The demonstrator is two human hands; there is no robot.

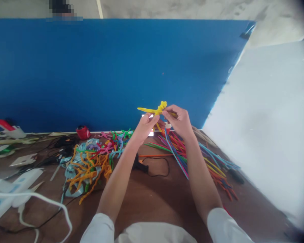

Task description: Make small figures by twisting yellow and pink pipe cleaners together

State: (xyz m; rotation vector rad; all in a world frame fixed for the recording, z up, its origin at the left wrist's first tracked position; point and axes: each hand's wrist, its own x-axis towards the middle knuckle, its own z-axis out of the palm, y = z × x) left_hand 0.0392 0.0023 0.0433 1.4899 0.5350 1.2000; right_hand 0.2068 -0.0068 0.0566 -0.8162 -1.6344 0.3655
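Both my hands are raised over the far side of the table, holding a yellow pipe-cleaner figure [161, 106] between them. It has a coiled upper part and a straight piece that sticks out to the left. My left hand [148, 125] pinches it from below, thumb on top. From the right, my right hand [177, 118] grips it between thumb and fingers. Part of the yellow piece is hidden behind the fingers. A lit screen and a red-and-white cup [168, 127] show partly behind my hands.
Left of my arms lies a heap of twisted pipe-cleaner figures [91, 168]; loose coloured pipe cleaners [177, 155] spread on the right. A black corded tool [141, 166] rests between. A white power strip [22, 184] and cables are at left. A blue partition [103, 67] stands behind.
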